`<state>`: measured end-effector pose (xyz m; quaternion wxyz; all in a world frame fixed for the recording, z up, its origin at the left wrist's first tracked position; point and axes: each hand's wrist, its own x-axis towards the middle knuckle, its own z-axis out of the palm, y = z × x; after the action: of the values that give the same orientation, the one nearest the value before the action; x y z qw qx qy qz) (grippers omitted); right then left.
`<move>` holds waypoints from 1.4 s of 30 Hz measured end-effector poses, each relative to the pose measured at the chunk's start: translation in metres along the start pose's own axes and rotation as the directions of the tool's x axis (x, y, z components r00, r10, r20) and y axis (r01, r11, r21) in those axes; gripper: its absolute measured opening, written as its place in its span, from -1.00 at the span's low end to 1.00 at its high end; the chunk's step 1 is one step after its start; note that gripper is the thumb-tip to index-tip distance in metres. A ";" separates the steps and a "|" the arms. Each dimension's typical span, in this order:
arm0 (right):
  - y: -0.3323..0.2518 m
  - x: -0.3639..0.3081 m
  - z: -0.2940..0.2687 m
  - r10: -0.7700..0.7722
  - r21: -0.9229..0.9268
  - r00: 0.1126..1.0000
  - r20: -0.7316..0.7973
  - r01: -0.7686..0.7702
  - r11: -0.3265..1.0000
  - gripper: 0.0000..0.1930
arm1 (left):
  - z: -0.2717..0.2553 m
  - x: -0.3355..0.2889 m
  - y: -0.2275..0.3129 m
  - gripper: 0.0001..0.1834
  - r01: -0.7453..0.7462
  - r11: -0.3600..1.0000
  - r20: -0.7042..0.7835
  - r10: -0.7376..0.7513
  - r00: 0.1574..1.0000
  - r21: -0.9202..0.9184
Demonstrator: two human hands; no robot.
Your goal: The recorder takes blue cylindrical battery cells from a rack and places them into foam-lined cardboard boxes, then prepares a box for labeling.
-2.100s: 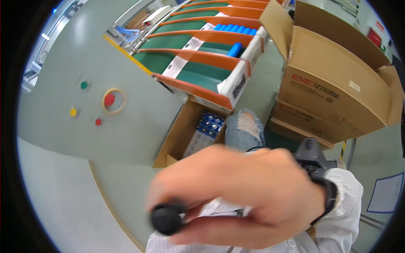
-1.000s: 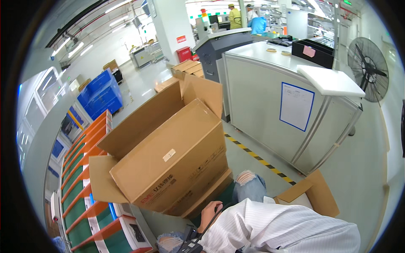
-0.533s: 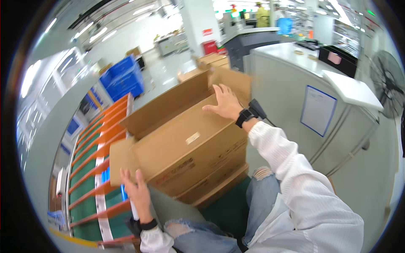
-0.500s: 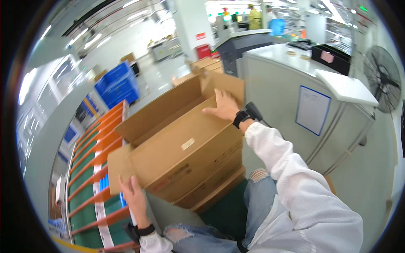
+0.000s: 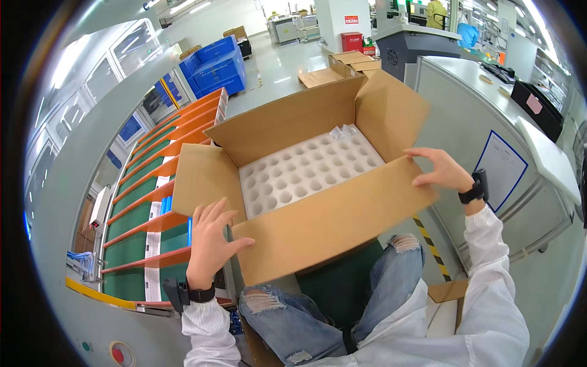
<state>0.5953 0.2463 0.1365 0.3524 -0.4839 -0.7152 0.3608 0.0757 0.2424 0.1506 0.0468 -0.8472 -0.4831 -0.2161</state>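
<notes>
I'm watching via head cam: an open cardboard carton (image 5: 287, 122) is sitting dead ahead, just beyond the knees (image 5: 403, 244), b/w the orange-ribbed rack (image 5: 153, 223) on L and the grey cabinet (image 5: 449, 116) on R. Its near flap (image 5: 336, 223) is leaning out toward me. L hand (image 5: 211, 244) is showing spread, unclenched fingers by the flap's L end, thumb over it; can't tell if it's touching. R hand (image 5: 446, 171) is covering the flap's upper R corner, thumb & fingers apart; can't tell if it's pinching.

Handling, I'm guessing: flap's prob. light, stiff when flat, bending easily at the crease, not slippery; corners may crumple. I'm favouring flat holds at both outer corners; for the whole box (weight unclear), opp. walls low down.

Materials: carton's showing matte brown board w/ straight-cut edges. White tray (image 5: 299, 177) inside is showing rows of round holes, looking foam-like, prob. denting if squeezed. Crumpled clear plastic (image 5: 342, 131) is lying at its far R corner.
</notes>
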 end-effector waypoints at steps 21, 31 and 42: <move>-0.016 0.118 0.023 -0.084 -0.791 0.980 0.180 0.195 0.581 0.27 | 0.062 -0.019 -0.036 -0.60 0.109 0.943 0.068 -0.092 0.993 -0.315; 0.049 0.346 0.060 -0.260 -0.922 0.959 -0.112 -0.002 0.388 0.37 | 0.070 -0.023 -0.029 -0.63 0.095 0.932 0.024 -0.092 0.995 -0.350; 0.031 0.315 0.081 -0.306 -0.881 0.952 -0.021 0.127 0.455 0.10 | -0.007 -0.032 -0.048 -0.41 0.085 0.942 0.050 -0.073 0.996 -0.323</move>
<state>0.4506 0.5390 0.1187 0.1634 -0.5296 -0.8199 -0.1436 0.0194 0.2403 0.1375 -0.1113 -0.8270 -0.4754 -0.2788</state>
